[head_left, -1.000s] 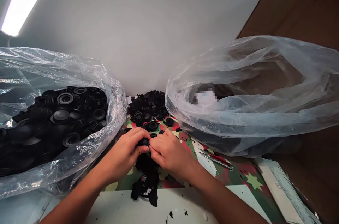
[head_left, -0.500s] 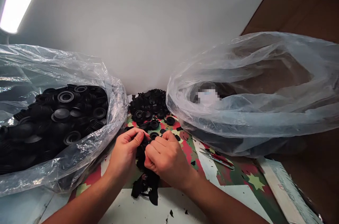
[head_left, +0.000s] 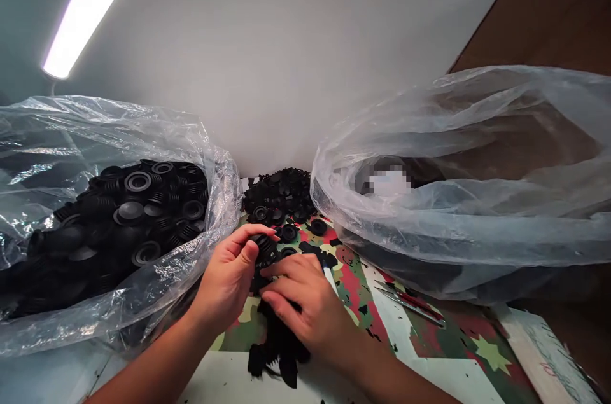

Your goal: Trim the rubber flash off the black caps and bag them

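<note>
My left hand (head_left: 230, 280) is curled round a small black ribbed rubber part (head_left: 264, 247), thumb and fingers closed on it. My right hand (head_left: 305, 302) meets it from the right, fingers bent and pinching at the same part's lower edge. Under both hands lies a heap of black rubber trimmings (head_left: 279, 353) on the patterned table cover (head_left: 356, 289). What exactly the right fingertips grip is partly hidden.
A clear plastic bag (head_left: 210, 156) full of black rubber parts (head_left: 133, 213) stands at the left. A larger clear bag (head_left: 458, 200) stands at the right. Loose black parts (head_left: 281, 194) are piled against the white wall. Red-handled scissors (head_left: 410, 303) lie at the right.
The view has shifted slightly right and down. My left hand has lifted the rubber part a little; my right hand has slid lower, its fingers now stretched across under the part.
</note>
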Available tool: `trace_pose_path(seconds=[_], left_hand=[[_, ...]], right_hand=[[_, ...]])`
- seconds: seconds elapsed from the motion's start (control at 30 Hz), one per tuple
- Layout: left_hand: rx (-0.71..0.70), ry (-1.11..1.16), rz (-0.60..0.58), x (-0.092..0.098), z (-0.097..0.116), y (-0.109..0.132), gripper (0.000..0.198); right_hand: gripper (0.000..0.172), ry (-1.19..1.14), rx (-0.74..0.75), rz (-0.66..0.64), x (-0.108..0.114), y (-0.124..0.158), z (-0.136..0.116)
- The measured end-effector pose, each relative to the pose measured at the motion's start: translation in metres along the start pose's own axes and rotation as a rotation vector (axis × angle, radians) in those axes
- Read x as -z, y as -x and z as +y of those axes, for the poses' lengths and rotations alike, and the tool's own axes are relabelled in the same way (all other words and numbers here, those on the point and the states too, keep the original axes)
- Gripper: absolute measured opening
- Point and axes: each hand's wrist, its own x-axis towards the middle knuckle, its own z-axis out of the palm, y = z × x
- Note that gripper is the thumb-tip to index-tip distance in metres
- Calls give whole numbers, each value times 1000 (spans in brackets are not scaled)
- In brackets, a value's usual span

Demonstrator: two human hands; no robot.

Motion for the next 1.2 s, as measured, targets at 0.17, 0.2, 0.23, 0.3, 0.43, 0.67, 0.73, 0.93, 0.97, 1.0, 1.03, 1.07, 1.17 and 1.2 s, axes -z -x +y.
trace_pose_path(seconds=[0.17, 0.2, 0.23, 0.3, 0.43, 0.67, 0.73, 0.93, 0.97, 1.0, 1.03, 1.07, 1.17, 1.2], left_hand=[[-25, -130, -70, 3, -6, 0, 38], [-24, -177, -106, 3, -8, 0, 36], [-22, -220, -141, 2, -9, 0, 34], [-25, -275, -177, 2, -11, 0, 30], [-52, -262, -165, 2, -12, -3, 30], [-8, -93, -90, -1, -14, -2, 34], [-10, -83, -81, 0, -14, -1, 34], [-51, -123, -123, 2, -14, -1, 33], [-64, -135, -122, 3, -14, 0, 32], [-81, -150, -115, 3, -14, 0, 30], [-103, -172, -106, 4, -14, 0, 28], [-129, -204, -93, 5, -14, 0, 24], [-201, -336, -41, 7, -14, 2, 10], [-215, -384, -24, 7, -13, 2, 6]], right_hand=[[17, -259, -354, 173, 13, 0, 2], [21, -359, -444, 183, 14, -2, 3], [26, -467, -522, 173, 16, -4, 5], [33, -666, -628, 141, 19, -8, 8], [40, -889, -722, 156, 21, -13, 9], [39, -1043, -748, 188, 19, -11, 8], [40, -1052, -754, 192, 20, -11, 7], [41, -1069, -768, 189, 21, -12, 2], [42, -1076, -775, 187, 21, -12, 2], [42, -1085, -782, 184, 20, -12, 2], [42, -1095, -790, 181, 19, -11, 2], [42, -1103, -795, 174, 19, -11, 2], [40, -1061, -763, 111, 18, -9, 4], [37, -1004, -735, 81, 18, -8, 5]])
